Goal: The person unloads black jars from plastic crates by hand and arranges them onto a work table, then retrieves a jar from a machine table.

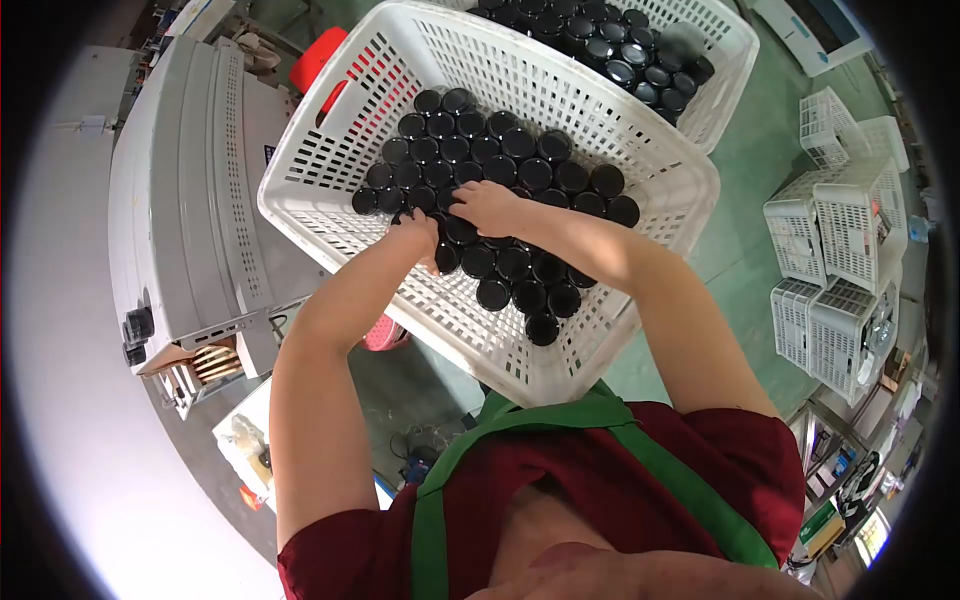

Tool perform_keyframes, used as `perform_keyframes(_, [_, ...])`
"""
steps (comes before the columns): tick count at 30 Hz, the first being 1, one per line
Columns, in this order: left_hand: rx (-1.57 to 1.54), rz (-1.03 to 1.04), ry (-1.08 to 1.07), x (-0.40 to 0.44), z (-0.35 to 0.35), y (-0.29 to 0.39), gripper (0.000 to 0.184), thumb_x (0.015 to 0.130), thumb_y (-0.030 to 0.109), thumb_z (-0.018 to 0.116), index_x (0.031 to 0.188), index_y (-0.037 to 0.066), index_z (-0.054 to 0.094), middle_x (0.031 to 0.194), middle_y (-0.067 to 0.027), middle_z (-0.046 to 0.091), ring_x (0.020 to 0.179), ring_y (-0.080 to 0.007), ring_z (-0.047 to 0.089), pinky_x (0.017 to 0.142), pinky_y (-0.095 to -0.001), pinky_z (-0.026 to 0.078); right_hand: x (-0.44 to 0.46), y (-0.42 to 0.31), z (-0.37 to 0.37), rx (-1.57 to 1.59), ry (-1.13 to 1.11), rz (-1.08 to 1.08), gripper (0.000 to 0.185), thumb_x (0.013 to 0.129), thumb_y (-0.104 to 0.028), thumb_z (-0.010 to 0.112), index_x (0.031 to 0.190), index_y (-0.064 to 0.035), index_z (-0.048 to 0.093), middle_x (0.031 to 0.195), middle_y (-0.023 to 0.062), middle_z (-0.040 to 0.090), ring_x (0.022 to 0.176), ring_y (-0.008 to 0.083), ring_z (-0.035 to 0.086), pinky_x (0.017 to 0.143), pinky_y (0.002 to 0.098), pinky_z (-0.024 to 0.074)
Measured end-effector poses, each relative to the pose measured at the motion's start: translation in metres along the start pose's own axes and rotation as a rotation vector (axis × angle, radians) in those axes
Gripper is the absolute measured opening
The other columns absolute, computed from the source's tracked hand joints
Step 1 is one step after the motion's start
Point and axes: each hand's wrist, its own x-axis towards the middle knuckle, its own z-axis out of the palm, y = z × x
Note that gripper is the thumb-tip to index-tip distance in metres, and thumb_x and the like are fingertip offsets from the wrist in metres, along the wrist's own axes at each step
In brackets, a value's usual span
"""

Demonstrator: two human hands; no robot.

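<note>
A large white plastic basket (690, 165) stands in front of me, with many round jars with shiny black lids (514, 263) packed upright in it. Both of my hands reach down among the jars near the middle of the group. My left hand (421, 236) is closed round a jar at the near left side, its fingertips partly hidden between the lids. Just to its right, my right hand (487, 208) has its fingers bent over the edge of another black lid. The jars' bodies are mostly hidden below their lids.
Behind stands a second white basket (735, 75) of black-lidded jars. A grey machine (190, 190) is at the left, with a red plastic item (318, 60) beside the basket. Several white crates (845, 225) are stacked on the green floor (735, 240) at the right.
</note>
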Motion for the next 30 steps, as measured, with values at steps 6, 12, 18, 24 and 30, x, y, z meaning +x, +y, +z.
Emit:
perform_keyframes(6, [0.179, -0.027, -0.022, -0.004, 0.006, 0.021, 0.141, 0.056, 0.073, 0.08, 0.157, 0.007, 0.007, 0.164, -0.0167, -0.004, 0.149, -0.0426, 0.005, 0.103, -0.066, 0.041, 0.026, 0.001, 0.023, -0.102, -0.067, -0.053, 0.066, 0.067, -0.043, 0.084, 0.124, -0.0163, 0.062, 0.128, 0.0063, 0.061, 0.132, 0.0278, 0.045, 0.107, 0.043, 0.0363])
perform_keyframes(12, [0.088, 0.065, 0.107, 0.008, 0.019, 0.006, 0.126, 0.061, 0.065, 0.082, 0.154, 0.005, 0.021, 0.159, -0.0195, 0.014, 0.148, -0.044, 0.005, 0.1, -0.0664, 0.043, 0.036, 0.015, 0.037, -0.053, -0.139, -0.028, 0.071, 0.071, -0.05, 0.081, 0.131, -0.0178, 0.059, 0.122, 0.0054, 0.065, 0.129, 0.0269, 0.048, 0.107, 0.0509, 0.0319])
perform_keyframes(18, [-0.158, -0.046, 0.212, 0.021, 0.006, -0.003, 0.101, 0.073, 0.065, 0.073, 0.146, 0.004, 0.037, 0.151, -0.0184, 0.027, 0.147, -0.0406, 0.014, 0.105, -0.0648, 0.039, 0.032, 0.021, 0.023, -0.085, -0.02, 0.129, 0.079, 0.081, -0.051, 0.069, 0.149, -0.0225, 0.04, 0.127, 0.008, 0.059, 0.119, 0.0266, 0.052, 0.097, 0.0522, 0.0384])
perform_keyframes(24, [-0.338, -0.191, 0.419, 0.041, 0.006, 0.003, 0.09, 0.077, 0.066, 0.068, 0.138, 0.004, 0.046, 0.14, -0.0164, 0.039, 0.138, -0.0369, 0.029, 0.102, -0.0661, 0.037, 0.052, 0.037, 0.039, -0.174, 0.066, 0.238, 0.081, 0.085, -0.045, 0.066, 0.154, -0.0254, 0.03, 0.145, 0.0165, 0.044, 0.118, 0.0296, 0.053, 0.094, 0.0495, 0.0402])
perform_keyframes(30, [-0.424, -0.257, 0.492, 0.052, 0.004, 0.007, 0.09, 0.076, 0.065, 0.068, 0.136, 0.003, 0.045, 0.132, -0.0158, 0.045, 0.13, -0.0343, 0.036, 0.098, -0.0697, 0.035, 0.071, 0.028, 0.056, -0.144, 0.18, 0.426, 0.074, 0.089, -0.03, 0.061, 0.155, -0.0263, 0.028, 0.15, 0.0238, 0.035, 0.11, 0.0307, 0.056, 0.091, 0.0447, 0.0412])
